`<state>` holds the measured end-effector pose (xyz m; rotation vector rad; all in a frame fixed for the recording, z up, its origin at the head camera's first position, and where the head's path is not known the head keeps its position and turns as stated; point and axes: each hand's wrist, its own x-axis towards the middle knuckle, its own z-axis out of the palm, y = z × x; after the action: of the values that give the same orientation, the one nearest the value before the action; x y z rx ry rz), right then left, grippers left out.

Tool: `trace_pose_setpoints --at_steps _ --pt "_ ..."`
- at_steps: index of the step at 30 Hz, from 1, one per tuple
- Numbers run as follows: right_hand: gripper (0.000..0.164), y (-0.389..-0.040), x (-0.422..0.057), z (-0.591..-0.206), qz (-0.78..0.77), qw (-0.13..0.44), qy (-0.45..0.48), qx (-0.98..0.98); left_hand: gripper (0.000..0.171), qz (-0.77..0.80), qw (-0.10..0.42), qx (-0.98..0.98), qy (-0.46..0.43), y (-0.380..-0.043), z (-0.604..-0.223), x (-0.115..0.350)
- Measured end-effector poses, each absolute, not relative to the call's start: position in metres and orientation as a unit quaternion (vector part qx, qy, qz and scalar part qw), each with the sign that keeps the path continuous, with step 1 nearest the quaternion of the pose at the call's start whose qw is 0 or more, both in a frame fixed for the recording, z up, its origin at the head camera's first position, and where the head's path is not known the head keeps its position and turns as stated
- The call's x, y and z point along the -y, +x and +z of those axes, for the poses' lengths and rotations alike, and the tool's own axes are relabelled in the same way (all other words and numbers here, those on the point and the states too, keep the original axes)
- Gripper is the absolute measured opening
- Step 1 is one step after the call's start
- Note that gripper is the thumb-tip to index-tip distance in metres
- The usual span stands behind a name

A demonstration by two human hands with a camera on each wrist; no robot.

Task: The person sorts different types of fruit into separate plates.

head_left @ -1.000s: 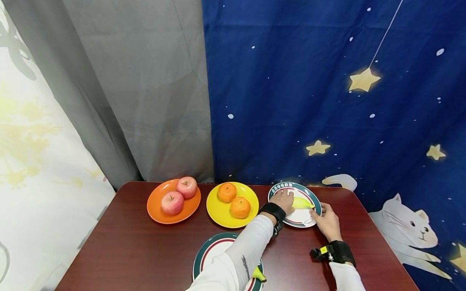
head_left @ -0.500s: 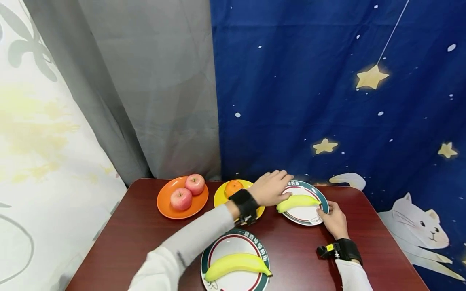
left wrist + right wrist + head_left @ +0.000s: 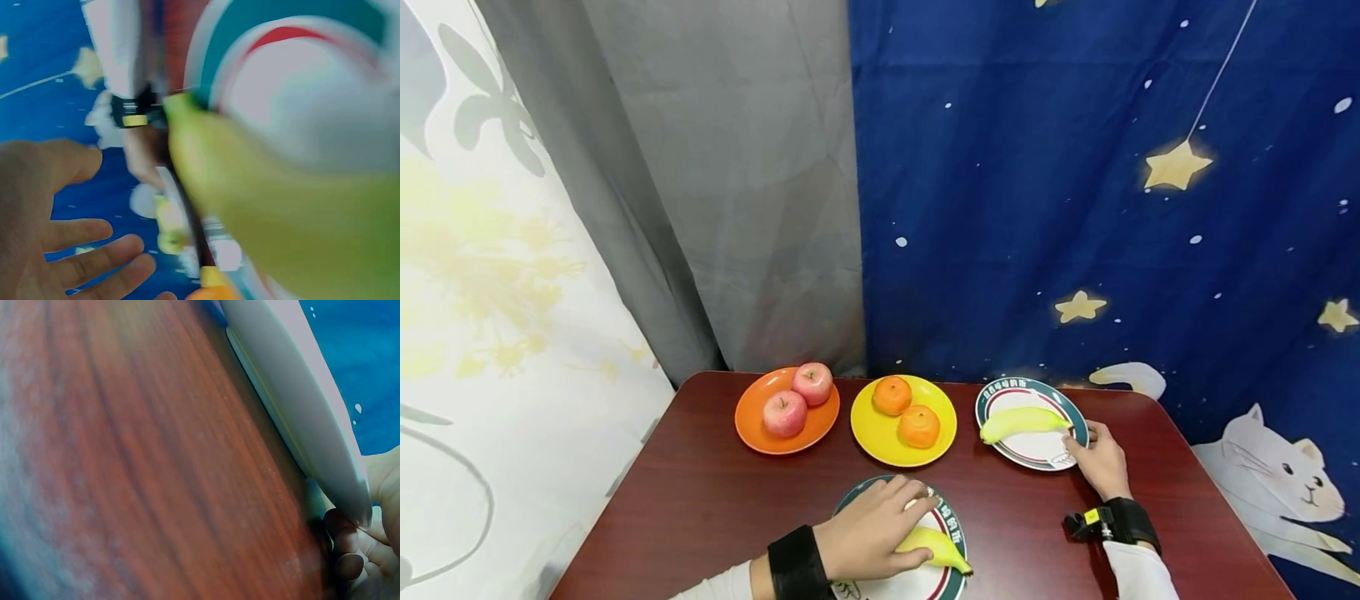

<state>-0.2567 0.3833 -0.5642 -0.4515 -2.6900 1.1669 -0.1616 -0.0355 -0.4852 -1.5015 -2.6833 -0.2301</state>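
My left hand [image 3: 876, 529] hovers over the near green-rimmed plate [image 3: 953, 523], partly hiding the banana [image 3: 942, 550] lying on it. In the left wrist view its fingers [image 3: 94, 231] are spread with nothing between them, and the blurred banana [image 3: 269, 194] fills the right side. At the far right my right hand [image 3: 1103, 462] pinches the edge of a second green-rimmed plate [image 3: 1037, 454], thumb over the rim. That plate bears another banana [image 3: 1024, 423]. The right wrist view shows curled fingers [image 3: 349, 565] beneath the plate's edge [image 3: 312, 394].
On the brown table [image 3: 715, 517], an orange plate [image 3: 752, 417] with two apples [image 3: 785, 413] stands at the back left. Right of it is a yellow plate [image 3: 880, 446] with two tangerines [image 3: 919, 426]. Curtains [image 3: 962, 208] hang close behind the back edge.
My left hand has left the banana on the far right plate and moved left, then down over the near plate. My right hand stays on its plate's rim. The view has shifted slightly.
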Motion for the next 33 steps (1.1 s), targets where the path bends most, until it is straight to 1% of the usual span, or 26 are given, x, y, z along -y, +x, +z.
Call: trace_pose_setpoints --at_steps 2,6,13,20,24,28,31,33 --pt "0.065 -0.258 -0.385 -0.563 0.394 0.092 -0.151 0.902 0.062 -0.076 -0.001 0.878 -0.472 -0.16 -0.497 0.04" --pt "0.065 -0.26 -0.386 -0.56 0.392 0.091 -0.151 0.903 0.065 -0.079 -0.036 0.887 -0.454 -0.161 -0.516 0.044" --pt "0.066 -0.261 -0.385 -0.562 0.389 0.092 -0.155 0.904 0.056 -0.089 -0.028 0.89 -0.446 -0.169 -0.533 0.043" --pt "0.063 -0.26 -0.38 -0.563 0.386 0.104 -0.147 0.905 0.05 -0.106 -0.065 0.894 -0.431 -0.168 -0.533 0.044" --pt "0.062 -0.259 -0.38 -0.564 0.384 0.106 -0.148 0.905 0.049 -0.114 -0.059 0.889 -0.44 -0.167 -0.528 0.044" --pt "0.063 -0.257 -0.382 -0.564 0.387 0.105 -0.15 0.904 0.046 -0.127 -0.017 0.875 -0.467 -0.17 -0.512 0.039" --pt "0.064 -0.256 -0.383 -0.565 0.391 0.098 -0.151 0.903 0.045 -0.153 0.024 0.865 -0.478 -0.176 -0.491 0.028" --pt "0.064 -0.256 -0.384 -0.566 0.39 0.095 -0.152 0.903 0.047 -0.173 0.045 0.86 -0.478 -0.181 -0.473 0.017"
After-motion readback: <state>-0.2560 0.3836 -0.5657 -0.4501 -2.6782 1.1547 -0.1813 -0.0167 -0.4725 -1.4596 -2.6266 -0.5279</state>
